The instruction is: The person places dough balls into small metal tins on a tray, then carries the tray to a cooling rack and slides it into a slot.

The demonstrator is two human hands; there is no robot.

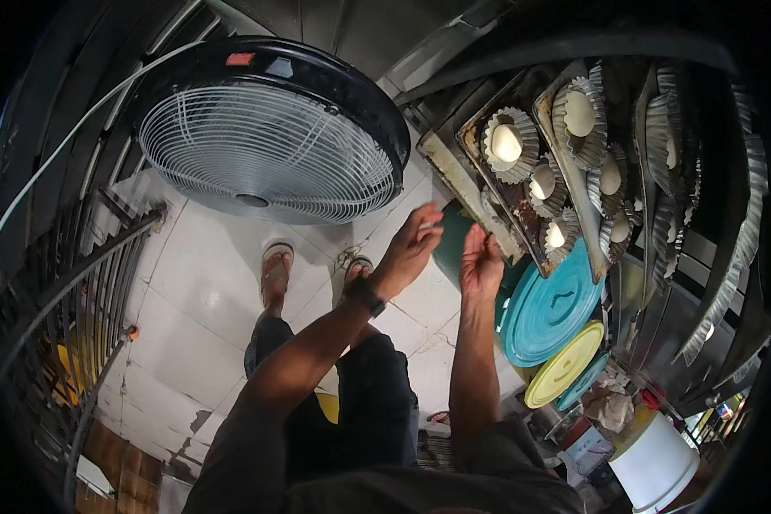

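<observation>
My left hand (pixel 409 251) is raised in front of a rack, fingers apart and a little blurred, with nothing visible in it. Beside it, my right hand (pixel 482 264) is turned palm up, its fingers stretched upward near the lower edge of the nearest baking tray (pixel 463 184). Whether those fingertips touch the tray I cannot tell. On the trays further right stand fluted metal moulds (pixel 529 124), several holding pale, rounded lumps (pixel 506 143) like dough. A dark wristband (pixel 365 298) is on my left wrist.
A large round fan (pixel 270 150) with a wire grille stands ahead on the left. Below the trays are a teal lid (pixel 552 304), a yellow lid (pixel 565 364) and a dark green container (pixel 452 248). A dark metal rack (pixel 68 283) lines the left; a white bucket (pixel 655 463) sits at lower right.
</observation>
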